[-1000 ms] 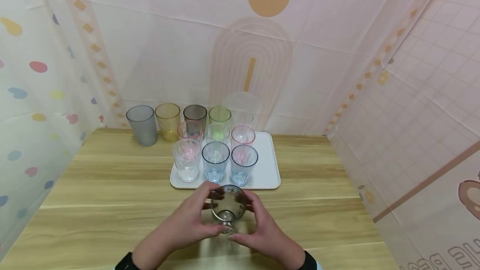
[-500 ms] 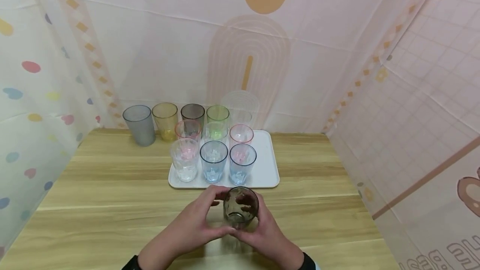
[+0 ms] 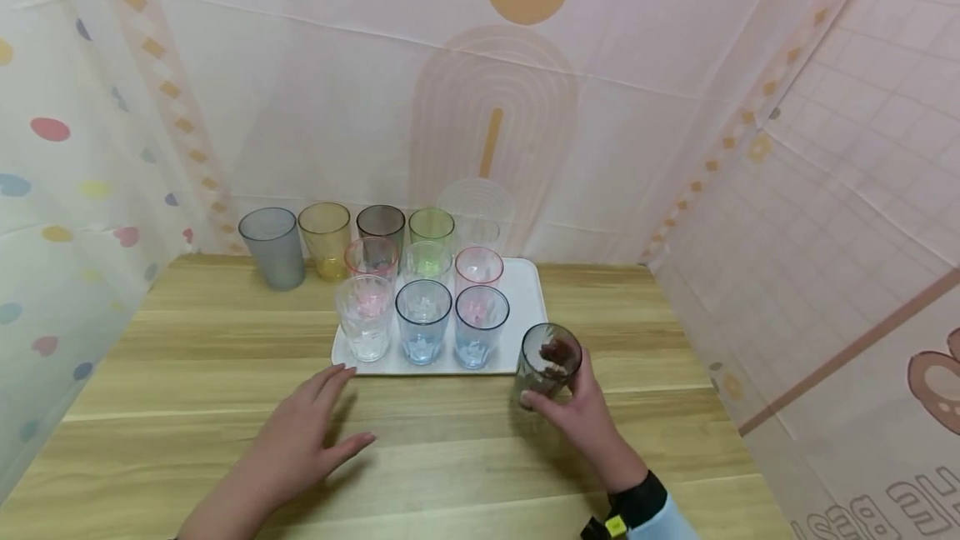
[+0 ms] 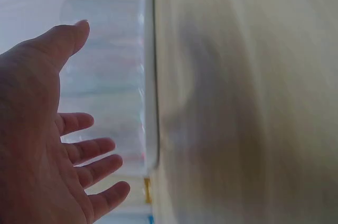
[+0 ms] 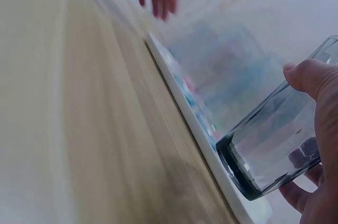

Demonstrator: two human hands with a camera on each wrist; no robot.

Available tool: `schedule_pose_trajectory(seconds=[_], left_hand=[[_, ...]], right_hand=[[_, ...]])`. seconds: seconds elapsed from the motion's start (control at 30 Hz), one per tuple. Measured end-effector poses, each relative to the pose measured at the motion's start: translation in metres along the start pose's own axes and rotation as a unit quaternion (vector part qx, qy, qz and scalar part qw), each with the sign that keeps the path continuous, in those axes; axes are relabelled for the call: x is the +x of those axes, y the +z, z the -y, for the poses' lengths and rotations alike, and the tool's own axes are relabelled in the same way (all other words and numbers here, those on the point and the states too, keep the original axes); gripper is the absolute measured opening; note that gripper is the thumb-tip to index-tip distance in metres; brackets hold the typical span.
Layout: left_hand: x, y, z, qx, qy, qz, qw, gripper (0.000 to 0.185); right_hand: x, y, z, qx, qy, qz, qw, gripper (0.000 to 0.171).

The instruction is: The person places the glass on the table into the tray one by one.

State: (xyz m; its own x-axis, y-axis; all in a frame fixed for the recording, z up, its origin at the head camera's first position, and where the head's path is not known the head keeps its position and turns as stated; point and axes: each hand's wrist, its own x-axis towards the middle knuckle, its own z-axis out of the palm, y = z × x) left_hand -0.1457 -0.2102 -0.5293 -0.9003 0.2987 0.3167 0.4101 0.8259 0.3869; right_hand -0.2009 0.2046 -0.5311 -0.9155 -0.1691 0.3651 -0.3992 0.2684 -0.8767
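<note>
A smoky grey drinking glass (image 3: 542, 375) is held upright in my right hand (image 3: 588, 415), thumb on the near side and fingers wrapped behind. It hangs just off the front right corner of a white tray (image 3: 528, 307). In the right wrist view the thick base of the same glass (image 5: 240, 168) overlaps the tray's edge. My left hand (image 3: 296, 440) hovers over the table left of centre, fingers spread with nothing in them. On the tray, a clear glass (image 3: 365, 332) and two blue-tinted glasses (image 3: 423, 340) form the front row, with red-rimmed glasses (image 3: 480, 265) behind.
Behind and left of the tray stand a frosted grey glass (image 3: 273, 250), an amber glass (image 3: 326, 244), a dark glass (image 3: 381, 223) and a green glass (image 3: 432, 225). A patterned cloth (image 3: 315, 107) hangs behind the wooden table (image 3: 420, 473), with others at both sides.
Both hands had been around the smoky glass near the table's front middle. The left hand has let go and moved left; the right hand has carried the glass rightward and toward the tray.
</note>
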Motion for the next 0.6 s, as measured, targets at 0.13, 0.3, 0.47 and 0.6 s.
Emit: schedule_pose_trajectory(seconds=[0.13, 0.3, 0.47, 0.6], left_hand=[[-0.009, -0.005, 0.012, 0.026, -0.029, 0.007, 0.9992, 0.095], [-0.014, -0.006, 0.018, 0.046, -0.053, 0.024, 0.9972, 0.098], [-0.018, -0.004, 0.022, 0.05, -0.064, 0.029, 0.9962, 0.101], [-0.021, -0.002, 0.025, 0.059, -0.071, 0.031, 0.9952, 0.104]], right_hand=[[0.029, -0.009, -0.008, 0.005, 0.025, -0.027, 0.999, 0.09], [0.078, -0.015, -0.013, 0.032, 0.04, -0.05, 0.997, 0.087], [0.131, -0.012, -0.028, 0.012, 0.074, -0.046, 0.996, 0.082], [0.166, -0.004, -0.044, 0.018, 0.117, -0.039, 0.992, 0.078]])
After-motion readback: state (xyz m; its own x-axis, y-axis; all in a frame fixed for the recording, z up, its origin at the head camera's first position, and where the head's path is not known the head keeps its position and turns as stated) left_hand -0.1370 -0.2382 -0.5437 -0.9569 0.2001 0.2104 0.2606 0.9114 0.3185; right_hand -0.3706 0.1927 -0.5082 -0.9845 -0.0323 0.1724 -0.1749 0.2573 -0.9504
